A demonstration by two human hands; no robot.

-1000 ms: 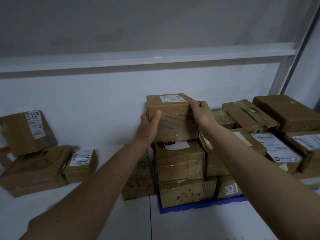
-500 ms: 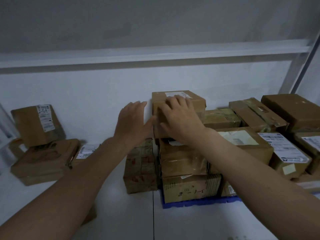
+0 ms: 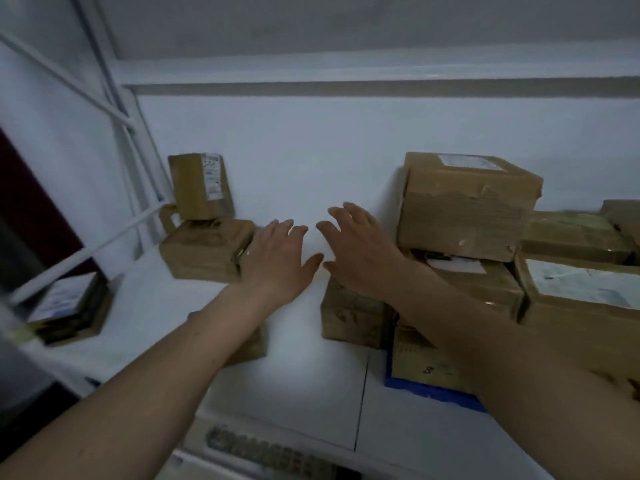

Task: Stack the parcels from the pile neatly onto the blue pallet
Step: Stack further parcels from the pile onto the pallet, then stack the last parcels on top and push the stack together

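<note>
Both hands are empty and between parcels. The left hand [image 3: 273, 261] and right hand [image 3: 360, 251] hang side by side at frame centre, fingers straight and spread, palms down, thumbs nearly meeting. Neither grip has hold of anything.

The blue pallet [image 3: 429, 391] lies at 4 o'clock; only its near left corner shows under the load. The stacked parcels rise there in a column, topped by the top parcel [image 3: 464, 206] at 2 o'clock, label up, seated roughly square on the one beneath. Further parcels fill the pallet out to 3 o'clock. A small parcel [image 3: 349, 317] stands on the floor against the pallet's left edge; whether it rests on the pallet cannot be told.

The remaining pile sits at 9 to 10 o'clock on the white floor: a flat parcel [image 3: 204, 249] with an upright parcel [image 3: 201, 183] standing on it and leaning toward the wall, and a further parcel [image 3: 69, 306] at 8 o'clock, blurred.

Judgement: the step in hand is the reach for the next parcel. The left hand's fingers are just beside the flat parcel's right end. The next move calls for taking the upright parcel first, two-handed, since lifting the flat one under it would tip it.
</note>
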